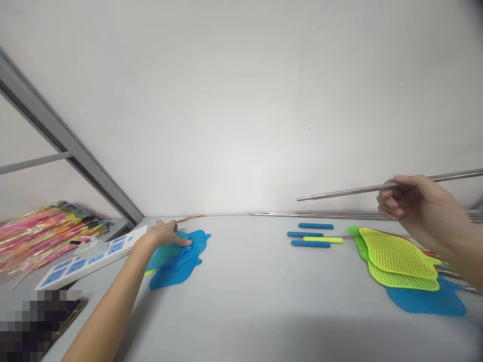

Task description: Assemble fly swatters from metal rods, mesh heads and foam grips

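My left hand [166, 235] is at a small pile of blue fly swatter heads [175, 276], thumb and fingers closed on the top one [194, 244]. A bit of yellow-green shows under the pile's left edge. Raised above the table on the right, my right hand [411, 198] has its fingers wrapped round a thin metal rod [347, 192]. The rod's narrower end points left, and nothing is fitted on it. Below this hand lie swatters with yellow-green heads [403, 256] and a blue head [426, 300], their metal shafts partly hidden by my forearm.
Several blue grips [311, 244] and one yellow grip [323, 240] lie mid-table. More metal rods [287, 215] run along the wall. At left are a white power strip [94, 259], a heap of colourful packaged items [41, 236] and a grey metal frame [94, 163].
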### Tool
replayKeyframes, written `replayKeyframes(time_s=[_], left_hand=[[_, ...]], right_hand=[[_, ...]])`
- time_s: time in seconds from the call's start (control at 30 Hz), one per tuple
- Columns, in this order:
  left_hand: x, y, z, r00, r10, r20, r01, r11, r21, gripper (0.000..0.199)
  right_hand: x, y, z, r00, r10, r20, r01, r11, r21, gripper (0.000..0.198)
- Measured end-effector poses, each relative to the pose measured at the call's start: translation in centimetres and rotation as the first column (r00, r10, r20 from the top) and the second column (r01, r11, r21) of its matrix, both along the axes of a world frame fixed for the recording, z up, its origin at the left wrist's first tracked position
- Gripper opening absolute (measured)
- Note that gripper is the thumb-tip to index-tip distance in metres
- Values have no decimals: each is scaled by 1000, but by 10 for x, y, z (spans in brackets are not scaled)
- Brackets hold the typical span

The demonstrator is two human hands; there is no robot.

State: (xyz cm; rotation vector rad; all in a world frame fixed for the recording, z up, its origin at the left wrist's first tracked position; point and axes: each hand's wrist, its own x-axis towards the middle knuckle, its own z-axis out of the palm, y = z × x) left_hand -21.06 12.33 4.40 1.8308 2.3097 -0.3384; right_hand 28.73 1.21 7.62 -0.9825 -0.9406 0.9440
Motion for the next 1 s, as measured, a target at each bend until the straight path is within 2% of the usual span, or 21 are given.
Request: replayKeyframes(time_s=[0.13, 0.27, 0.33, 0.5, 0.57, 0.67, 0.87, 1.0], left_hand=[[5, -1, 4, 997, -70, 8, 70, 996, 51, 74], [8, -4, 15, 970, -235, 68, 228, 969, 99, 49], [9, -8, 24, 949, -297, 109, 285, 952, 111, 43], [24, -26, 49, 914, -371, 166, 322, 910, 260, 41], [37, -37, 58, 889, -413, 198, 325, 873, 364, 42], [55, -50, 66, 840, -477, 258, 343, 836, 429, 40], [63, -57, 66, 782, -546, 302, 338, 778, 530, 36], [71, -61, 56, 701, -588, 404, 331, 769, 547, 38]], right_hand=[[0, 1, -2, 1000, -18, -6, 18, 1000, -15, 21], [-2, 0, -3, 1000, -20, -3, 20, 999, -26, 20], [-4, -1, -3, 1000, -23, -1, 23, 999, -31, 20], [-10, -3, -1, 1000, -12, 16, 13, 997, -81, 21], [-13, -5, 0, 1000, 1, 24, 2, 995, -103, 22], [-16, -8, 2, 1000, 15, 25, -13, 995, -95, 21], [-18, -20, 6, 998, 9, 59, -7, 1000, -29, 17], [-23, -25, 9, 998, 36, 59, -37, 999, 12, 16]])
